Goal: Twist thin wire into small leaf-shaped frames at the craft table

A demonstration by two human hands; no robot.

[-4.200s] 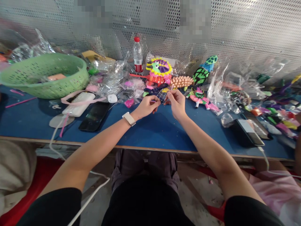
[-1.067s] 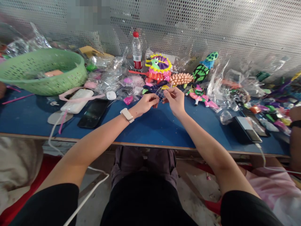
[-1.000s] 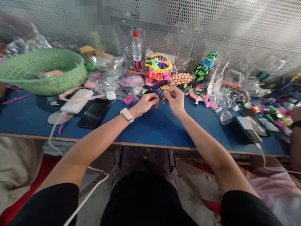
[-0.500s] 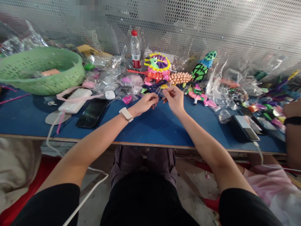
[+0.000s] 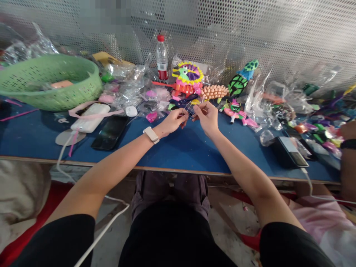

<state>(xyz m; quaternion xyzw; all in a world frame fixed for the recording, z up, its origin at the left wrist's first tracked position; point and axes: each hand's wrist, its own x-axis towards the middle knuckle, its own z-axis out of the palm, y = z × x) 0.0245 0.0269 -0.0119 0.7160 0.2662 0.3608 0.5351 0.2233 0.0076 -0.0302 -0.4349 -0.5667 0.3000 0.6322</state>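
Observation:
A piece of thin, light wire bent like a small frame is stretched between my two hands above the blue table. My left hand, with a pale band on the wrist, pinches its left side. On the other side, my right hand has thumb and fingers closed on the wire. The fingertips partly hide it, and its exact shape is hard to make out. Just beyond my hands lie dark-handled pliers, partly covered. A spiky orange clay figure and a yellow-rimmed clay figure sit behind them.
To the left are a green basket, a white power bank and a black phone. A red-capped bottle stands at the back. Plastic bags, clay figures and a black box lie rightward, near another person's arm.
The view has shifted slightly, so the table things sit a little farther right. Both hands keep hold of the wire in nearly the same pose.

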